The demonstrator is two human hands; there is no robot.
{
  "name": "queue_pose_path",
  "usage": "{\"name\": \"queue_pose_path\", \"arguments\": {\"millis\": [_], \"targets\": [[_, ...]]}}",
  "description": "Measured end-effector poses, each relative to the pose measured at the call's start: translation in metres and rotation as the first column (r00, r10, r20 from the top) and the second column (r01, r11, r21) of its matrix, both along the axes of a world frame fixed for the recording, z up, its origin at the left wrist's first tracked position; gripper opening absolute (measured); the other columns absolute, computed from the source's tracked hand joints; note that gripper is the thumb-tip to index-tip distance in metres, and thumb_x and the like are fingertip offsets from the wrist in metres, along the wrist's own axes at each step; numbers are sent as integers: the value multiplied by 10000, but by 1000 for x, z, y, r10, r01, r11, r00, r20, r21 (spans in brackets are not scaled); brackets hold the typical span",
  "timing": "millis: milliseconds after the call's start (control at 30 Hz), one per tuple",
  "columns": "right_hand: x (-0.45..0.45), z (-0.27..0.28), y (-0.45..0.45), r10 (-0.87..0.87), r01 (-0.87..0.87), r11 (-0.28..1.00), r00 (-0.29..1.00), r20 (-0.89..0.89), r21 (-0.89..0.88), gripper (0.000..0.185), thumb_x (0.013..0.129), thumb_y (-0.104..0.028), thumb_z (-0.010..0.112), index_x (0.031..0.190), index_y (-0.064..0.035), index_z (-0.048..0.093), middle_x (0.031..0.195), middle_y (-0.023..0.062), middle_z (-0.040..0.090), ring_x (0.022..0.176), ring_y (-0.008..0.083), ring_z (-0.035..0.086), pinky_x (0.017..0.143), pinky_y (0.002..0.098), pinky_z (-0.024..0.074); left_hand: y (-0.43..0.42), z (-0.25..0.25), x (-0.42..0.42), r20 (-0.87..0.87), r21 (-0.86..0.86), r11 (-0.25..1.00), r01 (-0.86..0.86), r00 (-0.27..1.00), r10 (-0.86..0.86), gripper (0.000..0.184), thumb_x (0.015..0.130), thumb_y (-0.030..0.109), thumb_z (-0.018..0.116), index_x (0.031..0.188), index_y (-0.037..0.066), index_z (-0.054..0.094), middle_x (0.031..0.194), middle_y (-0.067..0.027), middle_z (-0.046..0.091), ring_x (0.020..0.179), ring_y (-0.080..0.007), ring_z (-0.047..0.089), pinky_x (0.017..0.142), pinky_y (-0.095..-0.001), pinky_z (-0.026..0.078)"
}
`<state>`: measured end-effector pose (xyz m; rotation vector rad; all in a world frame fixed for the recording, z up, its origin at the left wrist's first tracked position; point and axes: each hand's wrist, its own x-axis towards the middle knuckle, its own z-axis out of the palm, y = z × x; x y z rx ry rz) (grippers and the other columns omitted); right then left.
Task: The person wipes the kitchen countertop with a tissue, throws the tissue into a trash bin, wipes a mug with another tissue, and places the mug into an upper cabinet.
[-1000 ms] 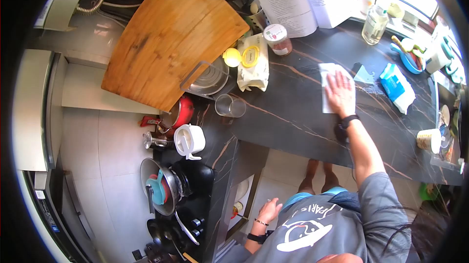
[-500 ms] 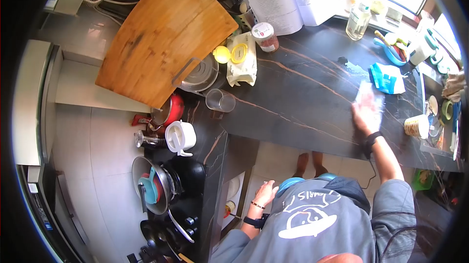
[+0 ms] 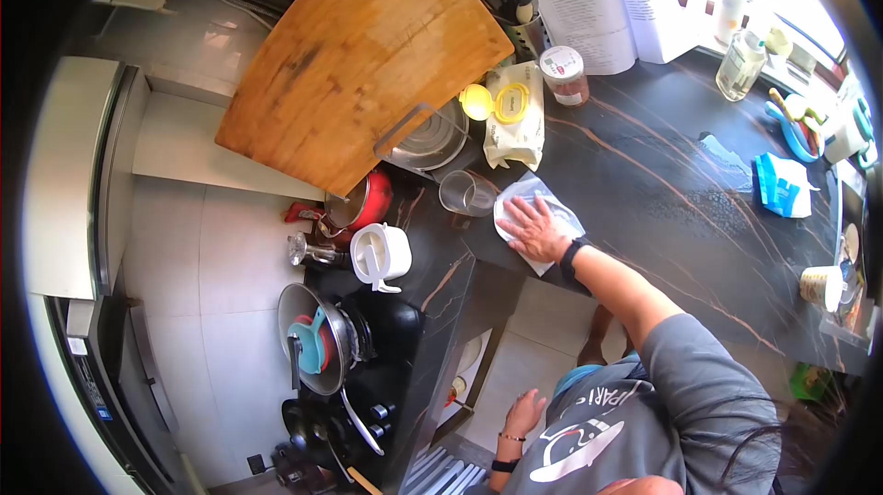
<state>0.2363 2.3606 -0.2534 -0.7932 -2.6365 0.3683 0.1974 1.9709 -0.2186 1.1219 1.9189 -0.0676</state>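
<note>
My right hand lies flat on a thin white wipe, fingers spread, pressing it against the dark counter. A clear plastic cup stands just left of the wipe. Above them is a pack of wipes with its yellow lid flipped up. My left hand hangs low beside my body, fingers loosely apart and holding nothing. A wet patch shows on the counter to the right, near a blue-and-white packet.
A large wooden cutting board leans at the upper left. On the left are a red pot, a white lidded jug and a wok. A jar, open book, glass bottle and paper cup stand around.
My right hand has swept the wipe leftward across the counter, from beside the blue-and-white packet to near the clear cup. The view has shifted; my left hand stays low.
</note>
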Motion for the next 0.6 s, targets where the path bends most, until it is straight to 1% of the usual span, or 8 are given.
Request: {"name": "queue_pose_path", "arguments": {"millis": [100,133,167,267,333,433,533,600], "targets": [[8,2,39,18,-16,1000,997,75,-25,536,871,-474,430,1362,-272,358,1449,86,271,1361,271,180,1069,547,112,-10,1,8,17,-63,997,-49,999,50,433,852,306,554,1165,9,512,1098,-235,574,1025,-389,540,869,-436,442],[14,-3,49,-14,15,1000,996,85,-12,568,867,-492,431,1380,-275,321,1453,90,263,1365,273,173,1070,547,105,-13,-4,9,35,-41,997,-73,997,74,429,851,309,557,1157,11,519,1093,-235,576,1023,-386,542,867,-432,444],[25,-9,57,-44,49,998,994,101,-39,579,857,-499,442,1379,-277,326,1454,98,258,1365,276,172,1069,549,97,-15,-8,9,39,-46,997,-68,997,70,429,851,309,557,1157,11,519,1093,-235,576,1023,-386,542,867,-432,444],[73,-11,87,-135,133,990,990,51,36,569,840,-485,471,1359,-278,362,1453,106,260,1355,280,199,1056,552,129,4,-4,13,68,-76,995,-60,996,65,427,855,316,553,1155,14,523,1098,-231,575,1026,-381,542,868,-430,444],[111,1,107,-259,257,966,960,104,36,566,836,-483,477,1353,-280,370,1461,99,248,1355,262,204,1061,527,145,28,8,11,63,-79,997,-22,998,27,430,861,329,539,1159,19,523,1112,-228,571,1033,-378,540,874,-431,441],[173,25,131,-455,463,886,856,246,27,574,852,-495,450,1373,-280,342,1481,94,207,1371,246,168,1079,488,140,53,12,9,-5,-63,997,44,999,-44,436,868,339,526,1168,23,517,1119,-225,569,1040,-377,537,881,-432,439],[244,17,150,-610,652,758,706,360,4,600,875,-523,397,1410,-285,263,1498,97,142,1384,259,114,1091,486,103,61,4,3,-1,-16,998,68,998,-68,439,871,342,522,1174,25,511,1123,-224,568,1045,-375,536,886,-433,438],[292,14,150,-676,745,667,615,407,-17,617,883,-534,373,1424,-280,220,1504,101,110,1386,272,95,1096,484,91,75,15,6,-8,-31,994,106,994,-106,441,872,342,520,1176,23,508,1124,-223,568,1045,-376,536,887,-434,438]]}}
